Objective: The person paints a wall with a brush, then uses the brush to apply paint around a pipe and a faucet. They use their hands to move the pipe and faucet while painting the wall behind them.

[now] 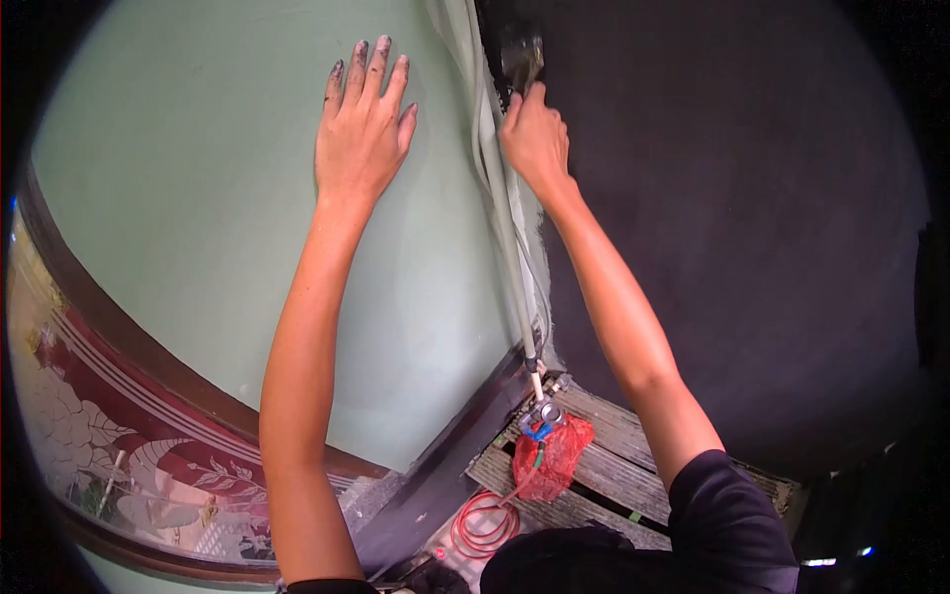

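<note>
My left hand (364, 139) lies flat against the pale green wall (198, 188), fingers somewhat spread, with dark smears on the fingertips. Close to the wall corner, my right hand (536, 137) is closed around a paintbrush (524, 57). The brush's head points up against the black wall (732, 218), near that wall's left edge; its bristles are dark and hard to make out. Between my hands a light-coloured pipe (513, 262) with cables runs down the corner, beside an unpainted whitish strip.
Below the pipe is a metal tap fitting (549, 411) with a blue handle and a red plastic bag (556, 460). They stand over a slatted wooden surface (614, 465). A red hose (483, 525) lies coiled nearby. A patterned glass pane (148, 465) is at lower left.
</note>
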Demonstrator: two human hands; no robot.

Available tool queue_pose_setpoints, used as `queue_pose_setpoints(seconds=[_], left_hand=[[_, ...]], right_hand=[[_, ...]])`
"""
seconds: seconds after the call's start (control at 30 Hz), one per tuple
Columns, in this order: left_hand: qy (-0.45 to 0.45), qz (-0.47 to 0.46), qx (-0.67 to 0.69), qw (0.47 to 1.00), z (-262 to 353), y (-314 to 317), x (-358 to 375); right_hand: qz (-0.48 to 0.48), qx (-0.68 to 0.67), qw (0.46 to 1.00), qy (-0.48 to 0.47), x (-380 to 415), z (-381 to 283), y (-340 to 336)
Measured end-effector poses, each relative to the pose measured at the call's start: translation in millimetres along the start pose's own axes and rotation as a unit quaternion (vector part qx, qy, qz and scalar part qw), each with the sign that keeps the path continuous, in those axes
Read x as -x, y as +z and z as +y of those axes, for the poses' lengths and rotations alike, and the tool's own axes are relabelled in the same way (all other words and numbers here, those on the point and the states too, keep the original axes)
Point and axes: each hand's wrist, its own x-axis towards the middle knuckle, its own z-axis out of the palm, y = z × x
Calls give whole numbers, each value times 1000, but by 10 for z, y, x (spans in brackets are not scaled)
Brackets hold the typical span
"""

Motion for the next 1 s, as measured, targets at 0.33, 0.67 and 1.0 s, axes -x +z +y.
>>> queue_pose_setpoints(seconds=[0.33,0.67,1.0], left_hand=[[3,0,-3,1000,-11,24,-14],[-1,0,-9,1000,10,33,10],[4,8,-17,1000,16,7,-7]], right_hand=[[-42,-89,995,23,726,329,-10],[-123,-2,988,90,1015,747,234],[-39,-47,998,28,191,181,42]])
